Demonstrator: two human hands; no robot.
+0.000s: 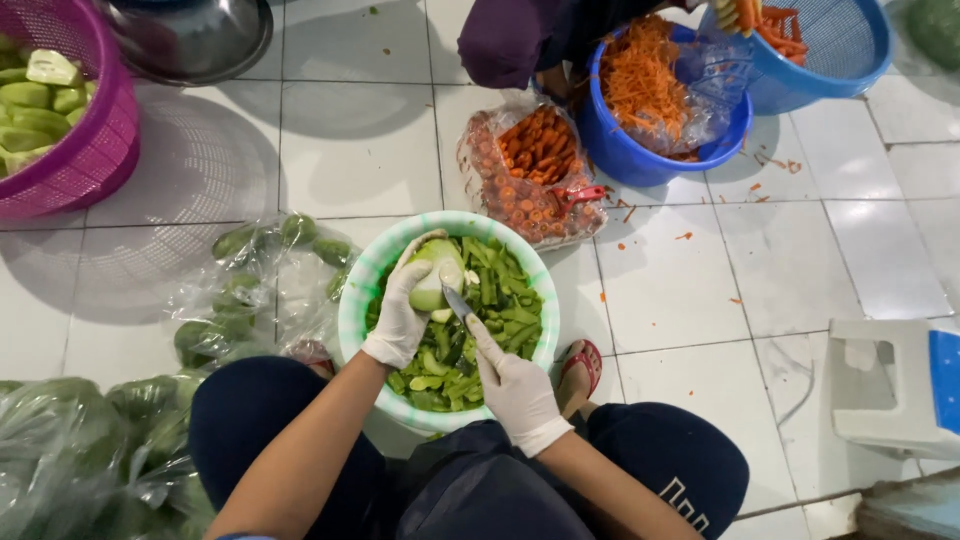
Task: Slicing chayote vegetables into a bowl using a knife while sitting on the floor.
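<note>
the left hand (400,305), in a white glove, is curled around a pale green peeled gourd (437,272), gripping it over the green-and-white bowl (352,300). the right hand (512,385), also gloved, is closed on the handle of a small knife (457,302), index finger stretched along it, the blade touching the lower side of the gourd. under both hands the bowl is heaped with green peel strips (490,320). the bowl sits on the white tiled floor (670,290), just in front of the person's knees, and a red sandal (583,362) shows at its right side. left of the bowl lie clear plastic bags of whole green gourds (240,290), reaching down to the floor's lower left corner. beyond the bowl, touching its far rim, is a bag of carrots (530,165). behind that stands a blue tub (640,150) of shredded carrot, with another person's dark sleeve (510,40) beside it and a blue basket (830,50) near the floor's upper right corner. a pink basket (85,150) of peeled gourds sits at the upper left corner, beside a metal bowl (190,40). a white stool (890,385) stands by the right edge.
</note>
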